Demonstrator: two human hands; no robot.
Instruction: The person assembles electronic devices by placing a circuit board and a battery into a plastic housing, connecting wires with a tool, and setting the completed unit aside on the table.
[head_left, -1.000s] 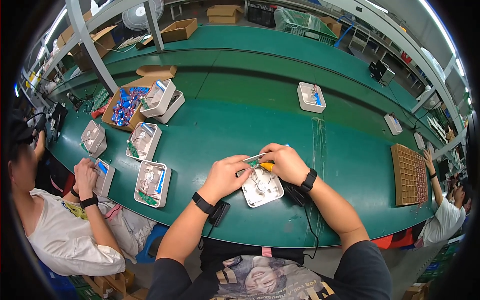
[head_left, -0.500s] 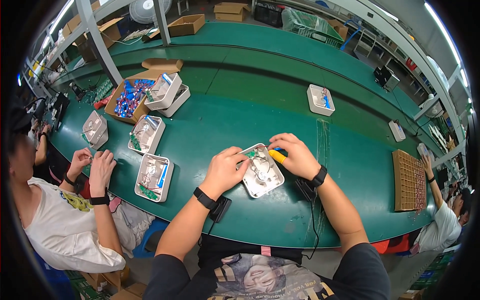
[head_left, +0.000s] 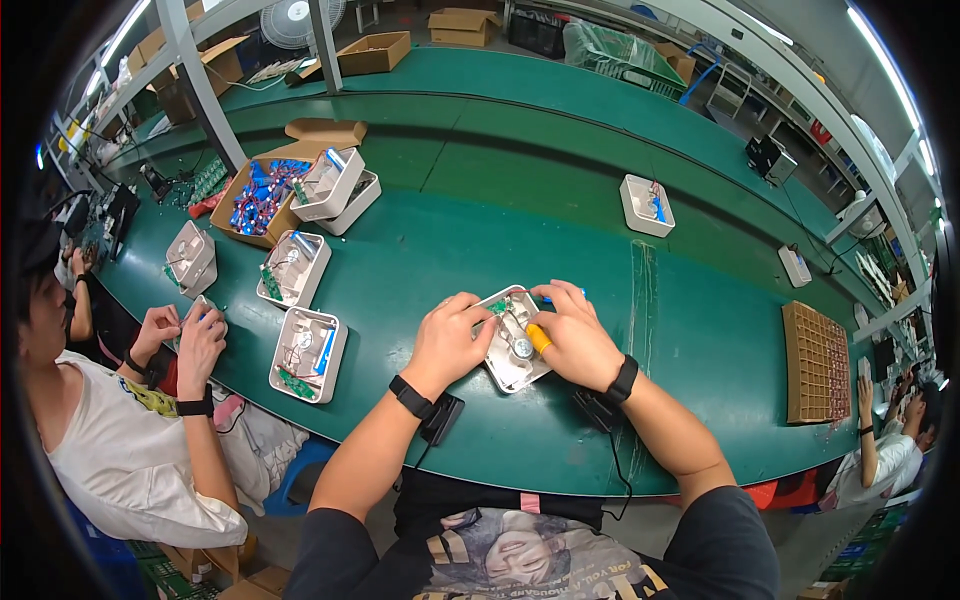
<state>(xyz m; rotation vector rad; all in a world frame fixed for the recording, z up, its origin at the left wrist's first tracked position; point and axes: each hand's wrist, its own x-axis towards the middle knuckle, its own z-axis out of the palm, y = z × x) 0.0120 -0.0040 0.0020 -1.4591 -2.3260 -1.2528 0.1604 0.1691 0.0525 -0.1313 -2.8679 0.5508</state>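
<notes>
A square white plastic housing (head_left: 512, 378) lies open side up on the green bench in front of me. Inside it are a green circuit board (head_left: 499, 306), thin wires and a round metal part (head_left: 522, 348). My left hand (head_left: 452, 338) grips its left wall, fingertips over the rim by the board. Over the right side is my right hand (head_left: 577, 338), a yellow finger cover (head_left: 539, 338) on its thumb. Its fingers close on a blue cylindrical battery (head_left: 548, 299), mostly hidden by the hand, near the far right corner.
Left of me stand more white housings (head_left: 308, 355) and a carton of blue batteries (head_left: 262, 195). A co-worker (head_left: 130, 430) sits there. Black devices (head_left: 440, 420) lie by my forearms. Another housing (head_left: 648, 205) is on the belt; a divided brown tray (head_left: 815, 365) stands right.
My right hand has moved left and nearer, its thumb now over the housing's inside. The housing on the belt has shifted slightly right. At far right, a person's hand has drawn back.
</notes>
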